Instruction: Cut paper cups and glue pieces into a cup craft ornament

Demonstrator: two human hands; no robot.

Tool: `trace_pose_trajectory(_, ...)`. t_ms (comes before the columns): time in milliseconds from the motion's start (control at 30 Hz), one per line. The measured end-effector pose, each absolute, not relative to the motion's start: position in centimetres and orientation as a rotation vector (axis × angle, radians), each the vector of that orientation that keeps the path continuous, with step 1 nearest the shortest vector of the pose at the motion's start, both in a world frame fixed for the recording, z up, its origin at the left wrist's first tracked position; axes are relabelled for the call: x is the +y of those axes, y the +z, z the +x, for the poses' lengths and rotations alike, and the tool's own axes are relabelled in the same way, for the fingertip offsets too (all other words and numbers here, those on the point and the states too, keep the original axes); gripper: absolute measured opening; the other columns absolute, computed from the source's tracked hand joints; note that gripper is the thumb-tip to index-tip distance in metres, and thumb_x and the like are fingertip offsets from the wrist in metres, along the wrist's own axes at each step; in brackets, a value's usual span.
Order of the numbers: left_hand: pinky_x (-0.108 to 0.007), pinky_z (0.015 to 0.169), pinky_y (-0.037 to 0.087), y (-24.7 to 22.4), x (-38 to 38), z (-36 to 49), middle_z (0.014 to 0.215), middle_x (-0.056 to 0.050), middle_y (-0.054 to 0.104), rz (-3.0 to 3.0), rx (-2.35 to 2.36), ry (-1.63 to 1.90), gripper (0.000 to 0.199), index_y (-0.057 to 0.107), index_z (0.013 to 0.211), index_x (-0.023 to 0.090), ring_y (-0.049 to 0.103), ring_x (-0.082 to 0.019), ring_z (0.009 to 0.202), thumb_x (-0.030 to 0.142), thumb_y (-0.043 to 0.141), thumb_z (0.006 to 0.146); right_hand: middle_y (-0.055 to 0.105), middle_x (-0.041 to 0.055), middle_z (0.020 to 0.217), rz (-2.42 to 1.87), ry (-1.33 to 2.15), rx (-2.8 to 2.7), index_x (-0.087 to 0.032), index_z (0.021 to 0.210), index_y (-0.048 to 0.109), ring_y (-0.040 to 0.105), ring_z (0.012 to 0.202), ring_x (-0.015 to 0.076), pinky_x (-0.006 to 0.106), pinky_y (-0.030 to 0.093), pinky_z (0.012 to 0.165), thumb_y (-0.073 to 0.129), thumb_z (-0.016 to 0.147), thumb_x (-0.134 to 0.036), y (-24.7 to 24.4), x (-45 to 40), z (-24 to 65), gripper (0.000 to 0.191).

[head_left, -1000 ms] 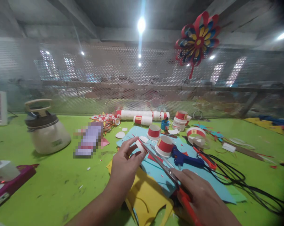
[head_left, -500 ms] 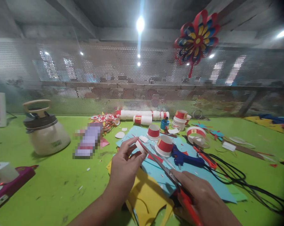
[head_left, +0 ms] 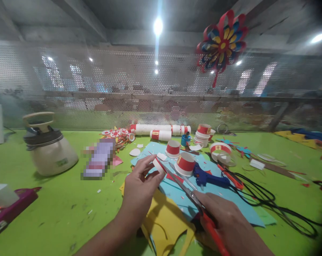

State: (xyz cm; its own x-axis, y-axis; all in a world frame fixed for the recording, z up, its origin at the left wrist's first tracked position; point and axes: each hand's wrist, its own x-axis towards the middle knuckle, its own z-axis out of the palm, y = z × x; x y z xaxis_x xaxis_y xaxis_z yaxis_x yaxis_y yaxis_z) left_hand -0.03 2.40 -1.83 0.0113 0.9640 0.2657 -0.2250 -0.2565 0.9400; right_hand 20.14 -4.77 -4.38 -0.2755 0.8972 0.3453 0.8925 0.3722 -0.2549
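Between its thumb and fingers, my left hand (head_left: 142,179) pinches a small white paper piece with a red edge (head_left: 159,165). My right hand (head_left: 222,215) grips red-handled scissors (head_left: 212,229), whose blades slant up and left to the paper piece. The blades look slightly apart, with a tip touching or close to the paper. Just beyond the blades stand two red-and-white paper cups, a nearer one (head_left: 185,164) and a farther one (head_left: 173,149). Under the hands lie light-blue sheets (head_left: 246,209) and cut yellow paper (head_left: 163,224).
A blue glue gun (head_left: 211,179) and black cables (head_left: 273,199) lie at the right. Stacked cups (head_left: 202,135) and a long cup roll (head_left: 155,129) are at the back. A beige jug (head_left: 52,156), blurred phone (head_left: 99,158) and purple power strip (head_left: 16,209) are left.
The whole view has shifted slightly, so things sit a little further left. Both hands keep nearly the same pose, with the paper piece and scissors still held.
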Motion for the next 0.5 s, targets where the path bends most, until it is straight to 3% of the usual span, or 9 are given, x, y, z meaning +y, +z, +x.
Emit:
trace_pose_trajectory(300,-0.039,0.087,0.050,-1.69,2.57,-0.03,0.111,-0.011,0.065,1.162,0.856,1.439,0.049,0.058,0.110,0.017,0.060,-0.026,0.103,0.024,0.074,0.064,0.068,0.0087,0.088,-1.614,0.064,-2.198,-0.019,0.115,0.059,0.063,0.079,0.0238,0.034,0.050,0.071,0.057,0.069,-0.014,-4.59,-4.73,19.76,0.046)
trace_pose_trajectory(500,-0.041,0.089,0.049,-1.90,2.79,-0.14,0.115,-0.012,0.062,1.183,0.857,1.456,0.045,0.059,0.107,0.016,0.059,-0.027,0.105,0.023,0.073,0.065,0.062,0.0132,0.110,-1.634,0.141,-2.224,-0.018,0.125,0.051,0.059,0.099,0.0264,0.039,0.048,0.083,0.055,0.072,-0.013,-5.08,-4.37,20.21,0.054)
